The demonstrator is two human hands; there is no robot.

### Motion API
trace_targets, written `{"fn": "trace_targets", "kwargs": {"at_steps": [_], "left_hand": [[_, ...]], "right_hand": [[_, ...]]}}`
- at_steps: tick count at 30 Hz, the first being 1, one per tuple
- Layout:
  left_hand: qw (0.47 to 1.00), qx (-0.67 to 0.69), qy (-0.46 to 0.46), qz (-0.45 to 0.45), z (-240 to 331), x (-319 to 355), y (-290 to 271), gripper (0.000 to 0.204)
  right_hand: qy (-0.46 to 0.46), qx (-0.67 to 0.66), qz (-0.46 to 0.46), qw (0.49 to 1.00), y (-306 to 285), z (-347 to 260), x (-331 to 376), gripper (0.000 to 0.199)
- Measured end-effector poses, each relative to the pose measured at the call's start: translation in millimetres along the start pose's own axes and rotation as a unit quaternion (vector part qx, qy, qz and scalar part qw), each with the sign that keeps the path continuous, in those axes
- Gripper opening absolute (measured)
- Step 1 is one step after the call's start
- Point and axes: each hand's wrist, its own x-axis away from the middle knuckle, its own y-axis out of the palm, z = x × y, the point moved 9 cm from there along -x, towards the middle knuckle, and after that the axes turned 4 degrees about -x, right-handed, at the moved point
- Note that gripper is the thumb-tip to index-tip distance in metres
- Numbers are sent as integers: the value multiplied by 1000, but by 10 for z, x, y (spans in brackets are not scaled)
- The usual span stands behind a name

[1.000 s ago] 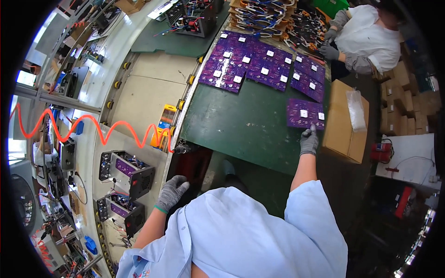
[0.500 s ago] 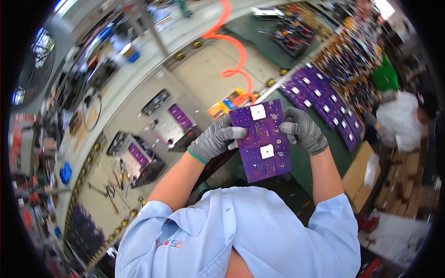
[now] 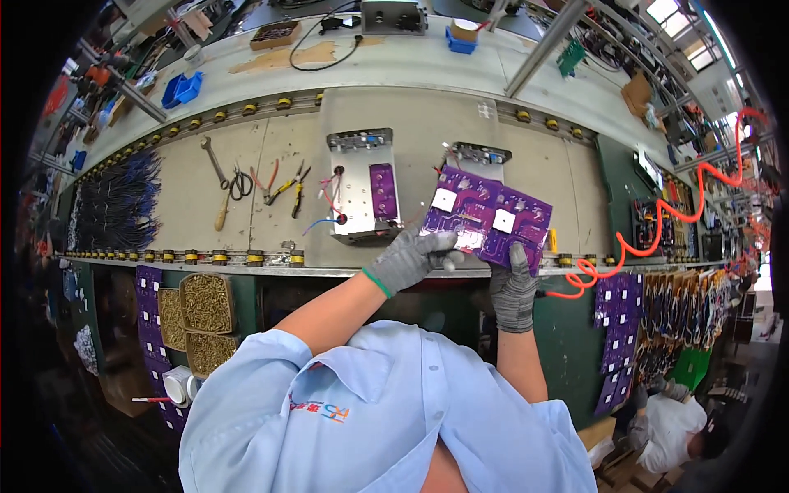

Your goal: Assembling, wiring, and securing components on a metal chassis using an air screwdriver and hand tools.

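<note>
A purple circuit board [image 3: 485, 215] with two white squares on it is held flat above the workbench edge. My left hand [image 3: 408, 258], in a grey glove with a green cuff, grips its near left edge. My right hand [image 3: 514, 287], in a grey glove too, holds the near right edge. Just beyond the board lies a metal chassis [image 3: 355, 191] with a smaller purple board [image 3: 384, 191] and loose red and blue wires. A second metal unit [image 3: 481, 154] sits behind the held board.
Pliers, scissors and a wrench [image 3: 215, 164] lie on the bench at left. Trays of brass screws [image 3: 205, 302] sit below the bench edge. A coiled orange hose [image 3: 657, 222] hangs at right, over more purple boards [image 3: 615, 329]. Another person [image 3: 670, 431] sits at lower right.
I have turned from the green table to the workbench. The purple board, picked up with my right hand and then held in both, now hovers over the bench by the metal chassis.
</note>
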Motion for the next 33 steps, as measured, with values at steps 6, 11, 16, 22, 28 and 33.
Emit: {"fn": "trace_targets", "kwargs": {"at_steps": [6,11,16,22,28,33], "left_hand": [[972,-217,-71,48,180,166,-605,49],[967,-240,29,84,261,-93,-682,42],[878,-464,57,106,312,-153,-506,52],[980,-94,-123,-122,57,27,-386,62],[972,-219,-9,-79,326,32,-439,59],[742,-660,111,45,1027,-7,-1091,55]], "right_hand": [[56,87,45,994,92,370,44,38],[-47,274,71,958,101,276,12,37],[-78,385,49,918,138,229,51,42],[-54,388,64,918,-22,126,135,46],[-82,465,56,880,63,216,-29,50],[-86,386,98,913,-12,129,-147,43]]}}
